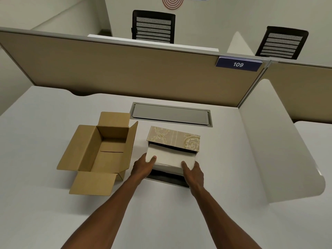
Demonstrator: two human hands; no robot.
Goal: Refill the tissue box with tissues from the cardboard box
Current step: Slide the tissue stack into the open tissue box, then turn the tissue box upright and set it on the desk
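A beige tissue box [173, 138] with a gold floral pattern lies on the white desk, its near side open. A white stack of tissues [169, 158] sticks halfway out of that opening. My left hand [143, 167] grips the stack's left end and my right hand [193, 172] grips its right end. A dark flap of the tissue box [168, 179] lies flat on the desk under the stack. To the left stands the brown cardboard box [100, 151], all flaps open, with nothing visible inside.
A grey cable hatch [170, 114] is set into the desk behind the tissue box. Beige partition panels [125, 69] close the back, with a blue "109" tag [238, 64]. A white side divider [274, 150] stands on the right. Two black chairs sit beyond the partition.
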